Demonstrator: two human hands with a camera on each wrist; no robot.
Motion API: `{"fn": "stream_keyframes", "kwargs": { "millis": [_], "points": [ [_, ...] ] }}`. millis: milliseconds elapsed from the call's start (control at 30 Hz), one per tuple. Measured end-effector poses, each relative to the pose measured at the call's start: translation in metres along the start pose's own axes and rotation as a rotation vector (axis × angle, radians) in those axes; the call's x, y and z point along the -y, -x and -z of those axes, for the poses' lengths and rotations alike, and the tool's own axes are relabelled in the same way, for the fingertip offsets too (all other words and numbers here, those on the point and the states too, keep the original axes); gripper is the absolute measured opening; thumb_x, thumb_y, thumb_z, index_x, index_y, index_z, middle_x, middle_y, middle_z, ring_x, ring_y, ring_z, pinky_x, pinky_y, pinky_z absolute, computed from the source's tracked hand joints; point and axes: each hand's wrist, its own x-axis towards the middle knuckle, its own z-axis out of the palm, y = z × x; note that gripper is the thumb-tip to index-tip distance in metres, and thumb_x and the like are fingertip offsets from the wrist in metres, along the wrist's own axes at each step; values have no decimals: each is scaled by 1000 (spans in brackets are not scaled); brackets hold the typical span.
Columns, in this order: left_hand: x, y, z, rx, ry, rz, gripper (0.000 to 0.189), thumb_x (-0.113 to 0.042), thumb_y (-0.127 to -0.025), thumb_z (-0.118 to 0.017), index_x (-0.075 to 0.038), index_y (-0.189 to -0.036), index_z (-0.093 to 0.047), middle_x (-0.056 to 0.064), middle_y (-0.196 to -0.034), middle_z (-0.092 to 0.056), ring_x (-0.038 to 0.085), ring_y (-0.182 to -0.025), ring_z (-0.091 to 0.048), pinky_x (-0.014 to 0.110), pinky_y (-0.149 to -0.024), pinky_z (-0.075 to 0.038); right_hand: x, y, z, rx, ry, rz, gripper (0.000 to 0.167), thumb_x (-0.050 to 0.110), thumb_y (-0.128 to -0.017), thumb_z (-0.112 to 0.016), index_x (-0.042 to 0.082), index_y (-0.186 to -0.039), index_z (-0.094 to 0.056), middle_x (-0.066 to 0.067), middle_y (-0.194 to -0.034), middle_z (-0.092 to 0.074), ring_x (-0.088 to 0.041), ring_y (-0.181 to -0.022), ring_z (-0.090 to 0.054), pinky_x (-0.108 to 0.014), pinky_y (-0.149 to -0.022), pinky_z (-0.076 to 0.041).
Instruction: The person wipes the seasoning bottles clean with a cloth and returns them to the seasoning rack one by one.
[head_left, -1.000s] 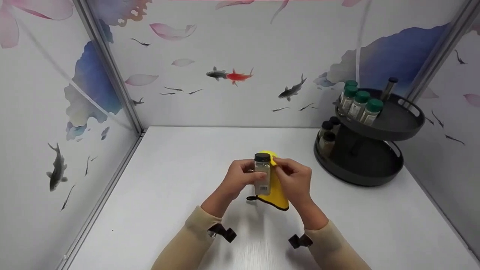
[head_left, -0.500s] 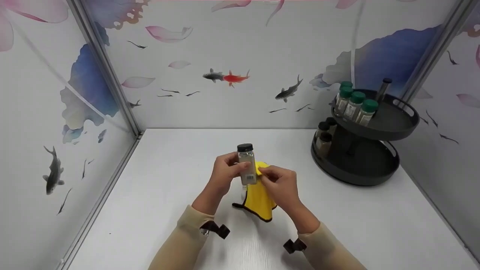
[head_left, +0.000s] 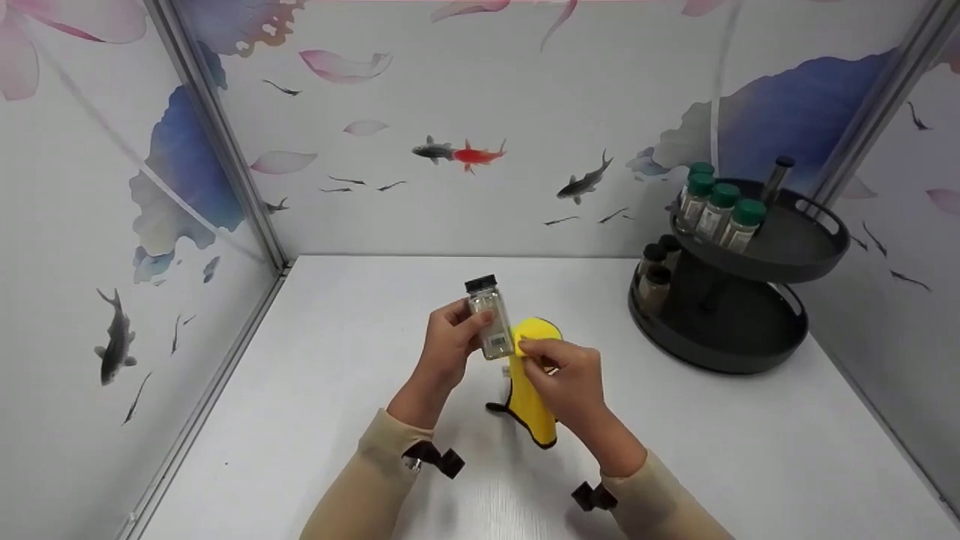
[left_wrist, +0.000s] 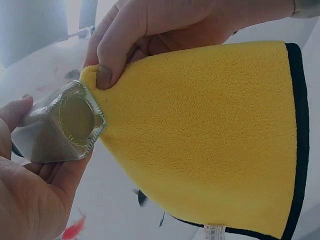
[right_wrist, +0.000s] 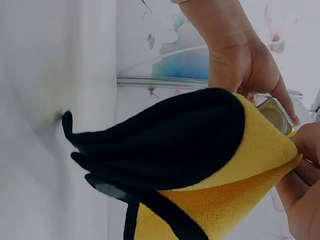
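Observation:
My left hand (head_left: 451, 341) grips a clear square glass jar (head_left: 491, 330) with a black lid (head_left: 481, 283), thumb across its front. The jar tilts, lid up and to the left. In the left wrist view its square base (left_wrist: 80, 120) faces the camera. My right hand (head_left: 566, 371) pinches a yellow cloth (head_left: 531, 401) with black edging between thumb and fingers. The cloth hangs down below that hand, beside the jar's lower end. In the left wrist view the pinched corner of the cloth lies against the jar's base edge.
A black two-tier round tray stand (head_left: 720, 352) stands at the right back of the white table (head_left: 360, 360). Several green-lidded jars (head_left: 721, 206) and a slim black-capped bottle (head_left: 780, 176) are on its upper tier. Black-lidded jars (head_left: 654, 285) stand on the lower tier. Printed walls (head_left: 480, 90) enclose the table.
The jar has moved left and upward and now tilts, where it was upright. The right hand has shifted left and slightly down with the cloth, and more of the cloth shows.

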Motion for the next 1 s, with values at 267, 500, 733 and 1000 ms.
{"fn": "stream_keyframes", "kwargs": {
  "millis": [267,500,733,1000],
  "points": [
    [2,3,-4,-8,-144,-12,41,-18,-92,-77,3,-127,-72,10,-111,-73,19,-99,-72,36,-89,-65,-6,1,-1,-64,18,137,28,-13,-80,-82,4,-102,-84,-7,-93,-83,-17,-73,-78,-15,-72,-61],
    [7,4,-8,113,-270,20,41,-21,-92,-79,-2,-128,-73,12,-115,-73,20,-101,-72,40,-93,-64,-11,-4,3,-124,12,141,27,-13,-82,-81,4,-103,-84,-7,-92,-83,-16,-70,-75,-12,-71,-59],
    [10,6,-9,238,-413,9,36,-26,-91,-82,-7,-122,-77,8,-106,-76,19,-92,-74,36,-87,-64,-17,-9,11,-153,-17,69,25,-11,-85,-80,4,-105,-84,-11,-98,-83,-15,-78,-78,-11,-75,-58],
    [7,5,-4,320,-428,-31,35,-24,-89,-83,-7,-119,-78,5,-104,-76,16,-88,-71,32,-87,-63,-19,-9,12,-105,-141,-84,22,-9,-90,-76,4,-106,-84,-12,-98,-83,-6,-71,-69,-14,-69,-59]
  ]
}}
